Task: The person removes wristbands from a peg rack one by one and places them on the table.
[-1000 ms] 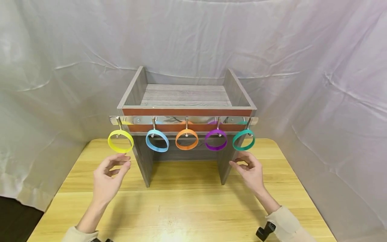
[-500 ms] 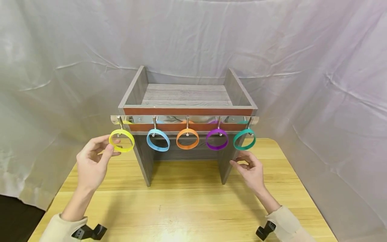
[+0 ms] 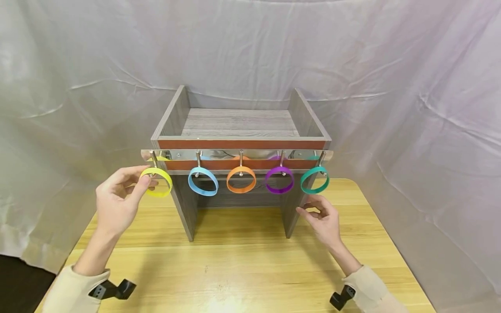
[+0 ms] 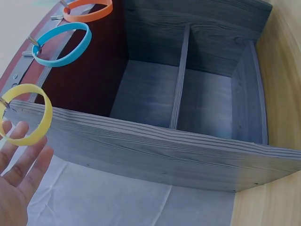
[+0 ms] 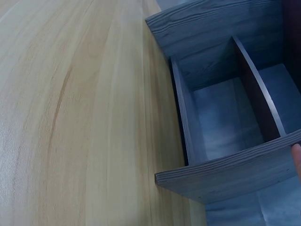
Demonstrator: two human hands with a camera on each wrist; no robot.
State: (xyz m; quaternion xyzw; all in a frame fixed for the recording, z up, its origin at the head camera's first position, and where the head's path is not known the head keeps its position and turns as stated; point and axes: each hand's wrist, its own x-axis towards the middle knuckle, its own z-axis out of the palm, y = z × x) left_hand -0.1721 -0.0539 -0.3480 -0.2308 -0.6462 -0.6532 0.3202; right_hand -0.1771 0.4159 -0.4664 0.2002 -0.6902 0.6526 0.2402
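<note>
Several silicone wristbands hang on the hooks of a metal hook rail point(image 3: 250, 154). At the far left, the thumb and forefinger of my left hand point(image 3: 117, 204) pinch the left edge of the yellow wristband point(image 3: 168, 184), which still encircles its hook. Other left fingers pass behind the band. To its right hang the blue wristband point(image 3: 203, 192), orange wristband point(image 3: 241, 191), purple wristband point(image 3: 279, 191) and teal wristband point(image 3: 315, 190). My right hand point(image 3: 324, 221), loosely curled, is by the right side panel point(image 3: 291, 215) of the grey shelf unit, below the teal band; a fingertip point(image 5: 297, 157) shows at that panel.
The grey wooden shelf unit point(image 3: 240, 119) stands on a wood-grain table point(image 3: 235, 265), with the rail across its front. A divider point(image 4: 180, 77) splits its inside. Pale cloth point(image 3: 250, 48) hangs behind and at both sides. Each wrist wears a black camera point(image 3: 113, 290).
My left hand has moved up and left from below the yellow wristband to its left edge and now pinches it. The right hand has stayed put.
</note>
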